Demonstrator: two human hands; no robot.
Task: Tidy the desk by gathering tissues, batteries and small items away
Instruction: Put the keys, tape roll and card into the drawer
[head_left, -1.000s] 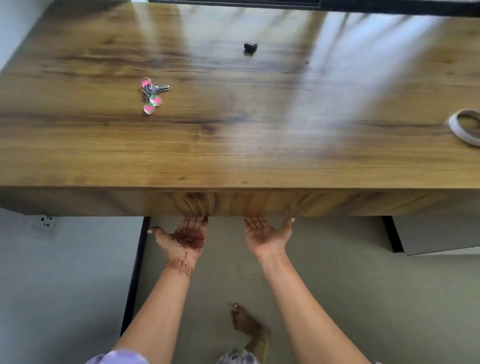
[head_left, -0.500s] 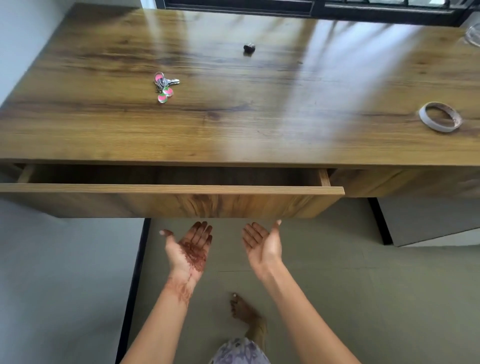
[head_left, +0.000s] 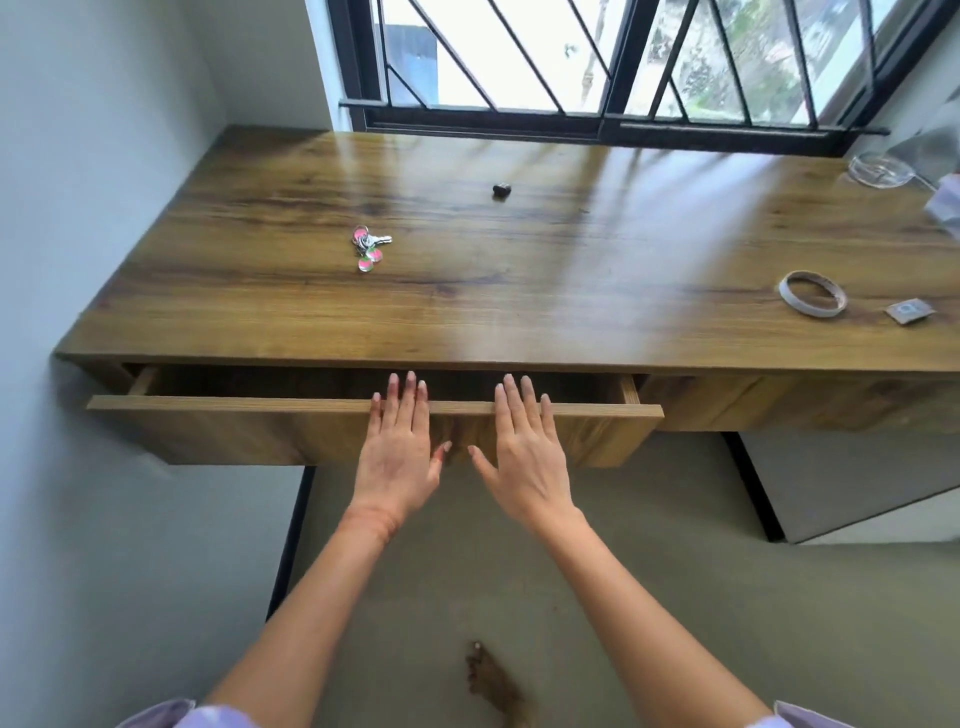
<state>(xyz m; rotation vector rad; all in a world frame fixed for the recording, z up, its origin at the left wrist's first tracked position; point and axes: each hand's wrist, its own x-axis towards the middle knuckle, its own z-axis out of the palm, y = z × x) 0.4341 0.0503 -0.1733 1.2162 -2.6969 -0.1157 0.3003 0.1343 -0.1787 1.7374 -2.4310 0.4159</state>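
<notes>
While a bare foot (head_left: 493, 688) stands on the floor at the bottom, both hands are stretched out flat, palms down, holding nothing. The left hand (head_left: 397, 457) and right hand (head_left: 525, 460) sit side by side over the drawer front (head_left: 234, 434), fingers straight, tips just past its top edge. Can't tell if they actually press on it. The drawer stands partly open under the desk (head_left: 519, 312). On top there's a bunch of keys (head_left: 370, 248) left of middle, a tape roll (head_left: 813, 300) with a small square packet (head_left: 910, 312) just beside it at right, and a small dark thing (head_left: 502, 190) further back. A clear dish (head_left: 880, 169) sits in the far right corner by the window (head_left: 597, 62).
</notes>
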